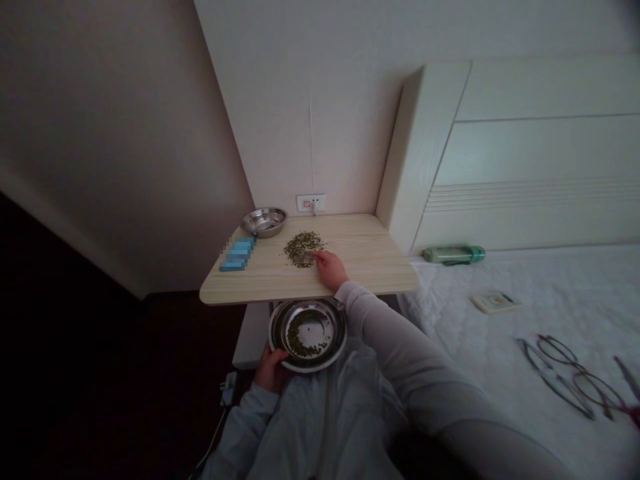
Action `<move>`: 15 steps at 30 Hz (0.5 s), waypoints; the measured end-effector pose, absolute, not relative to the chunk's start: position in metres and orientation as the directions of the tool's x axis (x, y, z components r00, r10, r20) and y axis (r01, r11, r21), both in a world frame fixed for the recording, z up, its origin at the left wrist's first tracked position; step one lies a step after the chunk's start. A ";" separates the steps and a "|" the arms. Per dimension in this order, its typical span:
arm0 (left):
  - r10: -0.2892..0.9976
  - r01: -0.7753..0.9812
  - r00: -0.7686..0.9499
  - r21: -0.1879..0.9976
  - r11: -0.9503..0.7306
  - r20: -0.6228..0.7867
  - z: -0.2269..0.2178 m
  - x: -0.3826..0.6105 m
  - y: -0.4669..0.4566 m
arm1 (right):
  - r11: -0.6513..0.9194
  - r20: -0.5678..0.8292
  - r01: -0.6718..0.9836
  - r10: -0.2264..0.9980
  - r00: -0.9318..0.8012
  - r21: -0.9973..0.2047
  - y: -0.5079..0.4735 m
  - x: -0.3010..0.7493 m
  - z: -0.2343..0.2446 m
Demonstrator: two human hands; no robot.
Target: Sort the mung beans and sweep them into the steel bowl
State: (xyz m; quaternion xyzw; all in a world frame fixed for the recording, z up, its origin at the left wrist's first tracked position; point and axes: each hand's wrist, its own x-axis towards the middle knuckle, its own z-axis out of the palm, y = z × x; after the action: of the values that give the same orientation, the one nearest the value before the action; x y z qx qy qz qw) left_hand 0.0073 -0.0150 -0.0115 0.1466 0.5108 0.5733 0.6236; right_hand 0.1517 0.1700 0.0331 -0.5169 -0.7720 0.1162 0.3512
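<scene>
The right arm, in a pale grey sleeve, stretches forward over the near edge of the light wood-grain counter; its right hand is palm down, fingertips drawn together at the near right edge of a loose, flat heap of small green seeds; a small greyish shape shows by the fingertips, too blurred to name, so I cannot tell whether it is gripped; the left arm is bent close to the body, and the left hand is clamped on the near left rim of a round, shiny steel bowl, thumb on top; this bowl sits just below the counter's edge, with more green seeds in a curved band inside; the right cuff covers a little of its upper right rim.

Left of the heap lie a flat blue rectangular item and, behind it, a second steel bowl; a white wall socket holds a plug; rightward, the white quilted bed carries a translucent green bottle and two pairs of glasses.
</scene>
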 end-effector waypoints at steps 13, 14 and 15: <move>0.875 -0.551 -0.178 0.782 0.291 -0.450 -0.012 0.007 -0.014 | 0.480 0.450 0.647 0.863 -0.229 -0.592 0.164 0.153 0.030; 0.874 -0.549 -0.179 0.783 0.292 -0.451 -0.012 0.007 -0.014 | 0.480 0.449 0.645 0.864 -0.228 -0.595 0.163 0.153 0.030; 0.874 -0.548 -0.180 0.784 0.292 -0.452 -0.012 0.007 -0.015 | 0.480 0.449 0.642 0.864 -0.228 -0.598 0.162 0.153 0.031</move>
State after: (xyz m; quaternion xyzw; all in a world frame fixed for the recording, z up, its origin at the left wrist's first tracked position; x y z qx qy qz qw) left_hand 0.0070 -0.0145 -0.0120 0.1594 0.5113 0.5731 0.6203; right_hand 0.1530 0.1617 0.0308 -0.4888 -0.7701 0.1448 0.3834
